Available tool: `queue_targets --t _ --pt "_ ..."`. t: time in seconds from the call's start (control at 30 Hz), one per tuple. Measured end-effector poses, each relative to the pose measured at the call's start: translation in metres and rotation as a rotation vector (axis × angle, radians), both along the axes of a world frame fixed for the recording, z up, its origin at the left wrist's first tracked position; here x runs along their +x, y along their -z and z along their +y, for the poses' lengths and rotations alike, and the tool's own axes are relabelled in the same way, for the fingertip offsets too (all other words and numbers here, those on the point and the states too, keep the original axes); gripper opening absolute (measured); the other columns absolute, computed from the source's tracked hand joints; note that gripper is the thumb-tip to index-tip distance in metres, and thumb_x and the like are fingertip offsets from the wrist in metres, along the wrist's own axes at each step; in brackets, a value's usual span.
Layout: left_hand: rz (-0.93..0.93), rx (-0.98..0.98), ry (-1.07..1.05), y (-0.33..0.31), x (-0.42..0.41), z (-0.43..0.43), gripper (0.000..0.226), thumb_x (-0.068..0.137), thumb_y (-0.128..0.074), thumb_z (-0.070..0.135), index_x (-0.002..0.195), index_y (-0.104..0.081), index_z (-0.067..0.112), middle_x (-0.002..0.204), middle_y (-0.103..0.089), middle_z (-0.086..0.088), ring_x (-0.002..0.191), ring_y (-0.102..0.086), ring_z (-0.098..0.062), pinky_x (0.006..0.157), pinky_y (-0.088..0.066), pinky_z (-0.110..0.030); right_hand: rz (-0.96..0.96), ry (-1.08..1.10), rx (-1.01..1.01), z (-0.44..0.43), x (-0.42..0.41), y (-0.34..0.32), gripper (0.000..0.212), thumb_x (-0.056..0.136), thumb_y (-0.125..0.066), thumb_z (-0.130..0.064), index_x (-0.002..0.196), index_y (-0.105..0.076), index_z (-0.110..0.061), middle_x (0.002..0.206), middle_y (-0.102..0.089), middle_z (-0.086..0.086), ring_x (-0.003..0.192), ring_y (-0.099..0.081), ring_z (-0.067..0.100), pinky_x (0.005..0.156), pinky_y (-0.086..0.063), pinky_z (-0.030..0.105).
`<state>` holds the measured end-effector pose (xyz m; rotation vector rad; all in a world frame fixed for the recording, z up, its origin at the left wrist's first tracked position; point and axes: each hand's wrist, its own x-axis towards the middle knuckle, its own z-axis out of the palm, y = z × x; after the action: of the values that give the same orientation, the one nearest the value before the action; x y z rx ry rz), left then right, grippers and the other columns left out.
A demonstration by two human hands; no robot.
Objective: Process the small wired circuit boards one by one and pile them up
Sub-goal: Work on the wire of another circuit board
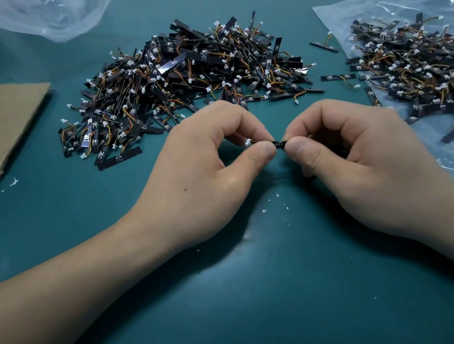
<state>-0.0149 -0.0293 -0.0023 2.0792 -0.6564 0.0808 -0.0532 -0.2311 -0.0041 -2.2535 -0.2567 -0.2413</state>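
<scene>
Far left: flat brown cardboard sheet (pixel 4 122), matte, corner cut square. Above it a crumpled clear plastic bag (pixel 50 17), glossy. Work surface is a smooth teal mat (pixel 258 292) with a soft sheen, dotted with white flecks (pixel 278 203). Centre back: large loose pile of boards (pixel 184 74), thin black strips tangled with red, yellow and orange wires ending in small white plugs. Left hand (pixel 206 168) near mid-frame, forearm lying on the mat, thumb and forefinger curled and pinching the left end of one small circuit board (pixel 279 144), a narrow black strip held level above the mat; its white connector (pixel 248 142) shows just behind the left fingertips. Right hand (pixel 356 160) mirrors it, thumb and forefinger clamped on the strip's right end, remaining fingers tucked under. Only a short stretch of board shows between the thumbs. Two stray boards (pixel 338 77) lie between the heaps. Far right: second heap of boards (pixel 417 73) spread on a flattened clear bag (pixel 398 6).
</scene>
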Motion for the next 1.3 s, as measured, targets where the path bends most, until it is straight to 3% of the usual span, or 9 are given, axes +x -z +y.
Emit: queue_targets --t 0.2,0.37,0.5,0.6,0.7,0.83,1.07,1.3 --pt "-0.002 0.007 0.017 -0.0006 -0.001 -0.0008 0.004 0.092 -0.065 0.029 0.091 -0.066 0.025 0.099 -0.068 0.008 0.102 -0.063 -0.012 0.077 -0.048 -0.035 0.001 -0.007 0.005 -0.0001 0.0 -0.0006 0.013 0.092 -0.062 -0.041 0.087 -0.067 -0.03 0.07 -0.065 -0.002 0.061 -0.06 0.021 0.06 -0.048 0.039" --pt "-0.005 0.021 0.031 -0.0008 -0.0003 -0.0013 0.004 0.091 -0.065 0.029 0.089 -0.065 0.025 0.096 -0.066 0.009 0.098 -0.063 -0.011 0.076 -0.048 -0.034 0.001 -0.028 0.015 0.0002 0.0003 0.0006 0.009 0.093 -0.062 -0.037 0.089 -0.066 -0.03 0.087 -0.071 -0.001 0.068 -0.063 0.025 0.066 -0.051 0.045" --pt "-0.011 0.02 0.036 -0.0018 -0.0008 -0.0013 0.004 0.091 -0.066 0.028 0.088 -0.065 0.025 0.095 -0.066 0.009 0.097 -0.063 -0.01 0.076 -0.048 -0.034 -0.003 -0.048 0.008 -0.0002 0.0007 0.0009 0.008 0.093 -0.061 -0.034 0.088 -0.065 -0.029 0.098 -0.071 -0.006 0.072 -0.063 0.019 0.068 -0.052 0.043" --pt "-0.009 0.035 0.051 -0.0024 -0.0014 -0.0015 0.004 0.091 -0.065 0.027 0.089 -0.064 0.024 0.093 -0.066 0.009 0.092 -0.062 -0.008 0.075 -0.047 -0.031 -0.032 -0.075 -0.025 -0.0007 0.0006 0.0003 0.007 0.094 -0.061 -0.031 0.088 -0.063 -0.029 0.1 -0.07 -0.008 0.077 -0.063 0.019 0.07 -0.05 0.038" --pt "0.016 0.022 0.048 -0.0033 -0.0017 -0.0012 0.005 0.092 -0.063 0.029 0.089 -0.064 0.024 0.092 -0.066 0.009 0.091 -0.062 -0.008 0.075 -0.047 -0.029 -0.046 -0.07 0.011 -0.0009 0.0004 0.001 0.006 0.095 -0.061 -0.031 0.09 -0.063 -0.03 0.1 -0.07 -0.006 0.074 -0.064 0.019 0.069 -0.051 0.041" --pt "0.055 0.059 0.056 -0.003 -0.0014 -0.0006 0.008 0.088 -0.065 0.028 0.083 -0.064 0.023 0.074 -0.058 0.018 0.069 -0.054 0.003 0.064 -0.035 -0.012 -0.053 -0.086 -0.059 -0.0005 0.0014 0.0022 0.005 0.095 -0.062 -0.03 0.091 -0.065 -0.028 0.102 -0.07 -0.01 0.081 -0.064 0.017 0.074 -0.05 0.028" --pt "0.049 0.044 0.048 -0.0036 -0.0026 -0.0007 0.008 0.088 -0.064 0.03 0.083 -0.065 0.025 0.077 -0.061 0.015 0.073 -0.056 0.0 0.068 -0.037 -0.014 -0.052 -0.072 -0.048 -0.0018 -0.0008 -0.0004 0.008 0.094 -0.063 -0.034 0.087 -0.064 -0.029 0.072 -0.064 -0.005 0.065 -0.061 0.02 0.062 -0.048 0.034" --pt "0.07 0.076 0.023 -0.0026 -0.0017 -0.0005 0.012 0.089 -0.061 0.037 0.082 -0.063 0.027 0.068 -0.058 0.023 0.065 -0.053 -0.002 0.062 -0.037 -0.016 -0.022 -0.051 -0.029 0.0005 -0.0002 -0.0022 0.008 0.093 -0.064 -0.035 0.086 -0.065 -0.031 0.076 -0.067 -0.012 0.065 -0.061 0.016 0.057 -0.044 0.018"
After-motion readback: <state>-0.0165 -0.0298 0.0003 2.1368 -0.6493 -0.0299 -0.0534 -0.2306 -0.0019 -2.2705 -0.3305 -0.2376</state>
